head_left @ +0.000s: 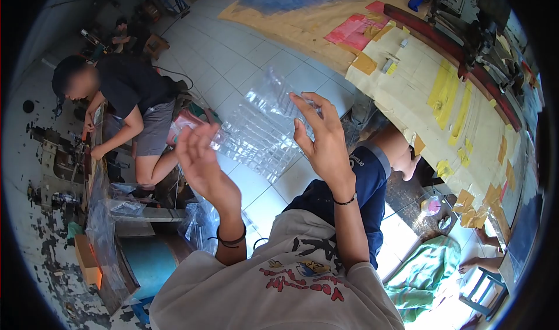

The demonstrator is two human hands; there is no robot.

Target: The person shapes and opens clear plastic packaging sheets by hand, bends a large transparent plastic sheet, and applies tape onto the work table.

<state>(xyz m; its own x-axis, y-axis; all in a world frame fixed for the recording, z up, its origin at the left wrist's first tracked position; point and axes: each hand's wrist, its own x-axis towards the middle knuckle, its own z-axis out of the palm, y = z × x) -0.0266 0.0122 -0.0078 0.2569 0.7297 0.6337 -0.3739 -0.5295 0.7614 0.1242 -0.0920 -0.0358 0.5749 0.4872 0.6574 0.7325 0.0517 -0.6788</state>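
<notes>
The right hand (320,135) is curving with thumb and forefinger standing apart; whether they are touching the ridged clear plastic sheet (253,135) just to their left, I cannot tell. The sheet is showing between both hands, above the tiled floor (230,45). At its other side the left hand (201,158) is opening loosely, fingers spread. Farther left of that hand, a co-worker (137,80) is bending forward. Right of the right hand, a bench (404,88) is bearing yellow strips (445,91).
</notes>
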